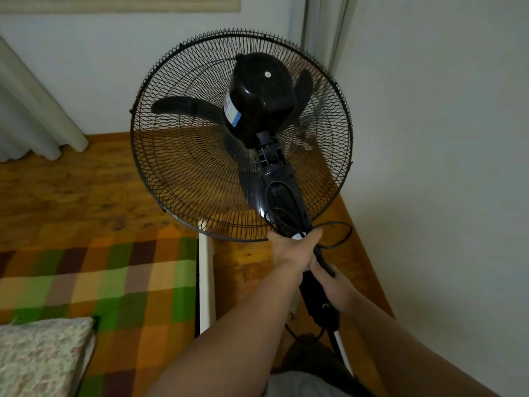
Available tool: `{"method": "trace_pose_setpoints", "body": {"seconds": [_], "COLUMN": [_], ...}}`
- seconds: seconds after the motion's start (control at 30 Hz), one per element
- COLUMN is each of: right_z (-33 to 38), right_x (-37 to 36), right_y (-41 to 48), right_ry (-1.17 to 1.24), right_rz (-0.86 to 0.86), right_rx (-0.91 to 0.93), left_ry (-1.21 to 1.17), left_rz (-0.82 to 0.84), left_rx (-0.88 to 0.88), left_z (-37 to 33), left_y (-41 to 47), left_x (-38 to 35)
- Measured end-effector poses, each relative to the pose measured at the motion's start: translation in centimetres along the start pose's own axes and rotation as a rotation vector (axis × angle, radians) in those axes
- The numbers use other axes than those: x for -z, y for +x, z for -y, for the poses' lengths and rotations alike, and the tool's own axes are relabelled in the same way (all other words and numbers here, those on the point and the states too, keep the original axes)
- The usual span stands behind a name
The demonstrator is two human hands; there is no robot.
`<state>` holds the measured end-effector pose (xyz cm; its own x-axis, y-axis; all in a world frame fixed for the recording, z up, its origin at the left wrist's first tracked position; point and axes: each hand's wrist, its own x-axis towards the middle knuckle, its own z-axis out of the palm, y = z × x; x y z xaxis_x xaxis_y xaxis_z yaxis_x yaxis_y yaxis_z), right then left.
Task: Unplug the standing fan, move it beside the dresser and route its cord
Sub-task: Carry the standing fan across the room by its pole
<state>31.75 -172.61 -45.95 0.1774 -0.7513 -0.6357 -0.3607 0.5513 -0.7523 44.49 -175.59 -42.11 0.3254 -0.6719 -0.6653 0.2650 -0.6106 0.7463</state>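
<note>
**Step in hand (judged): carrying the fan to its new place.**

The fan (257, 90) fills the centre of the frame with its head tipped toward the top. It stands over the wooden floor (71, 181), between the bed rail (206, 282) at lower centre and the wall (443, 167) at right. Neither the dresser nor the plug is in view, so it cannot be told whether the plug is out of the socket.

- The left hand (292, 250) is wrapped round the stem (289, 207) just under the grille.
- The right hand (332, 282) grips the stem directly below the left, above the control box (323, 305).
- A loop of cord (343, 234) stands out to the right of the left hand.

Recommended procedure:

1. Confirm that the plug is free before taking a step.
2. Bring the stem toward upright, because the head is probably the heavy end and will pull forward.
3. Gather the loose loop into one hand so that it cannot snag or trail underfoot.
4. Steer the grille clear of both the rail and the wall, since the passage looks narrow.
5. Set the base down flat before letting go.
</note>
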Motion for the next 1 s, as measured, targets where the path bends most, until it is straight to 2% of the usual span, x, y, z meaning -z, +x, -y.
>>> {"method": "trace_pose_setpoints", "body": {"seconds": [0.23,0.37,0.47,0.7,1.0], "right_z": [6.8,11.4,14.1,19.2,26.3], "right_x": [1.3,2.9,3.9,4.0,0.9], "right_y": [10.6,15.6,18.9,25.2,33.1], "right_ry": [0.002,-0.017,-0.046,-0.017,-0.076], "right_rz": [0.090,0.044,0.081,0.199,0.189], "right_rx": [0.067,0.028,-0.022,0.014,0.012], "left_ry": [0.008,0.007,-0.020,-0.065,-0.070], "left_rz": [-0.102,-0.121,-0.129,-0.154,-0.194], "left_rx": [0.028,0.049,0.071,0.065,0.075], "left_z": [-6.5,-11.0,-13.8,-18.6,-26.0], "left_y": [9.9,14.3,17.8,23.6,31.0], "left_x": [-2.4,-4.3,-5.1,-5.2,-2.5]}}
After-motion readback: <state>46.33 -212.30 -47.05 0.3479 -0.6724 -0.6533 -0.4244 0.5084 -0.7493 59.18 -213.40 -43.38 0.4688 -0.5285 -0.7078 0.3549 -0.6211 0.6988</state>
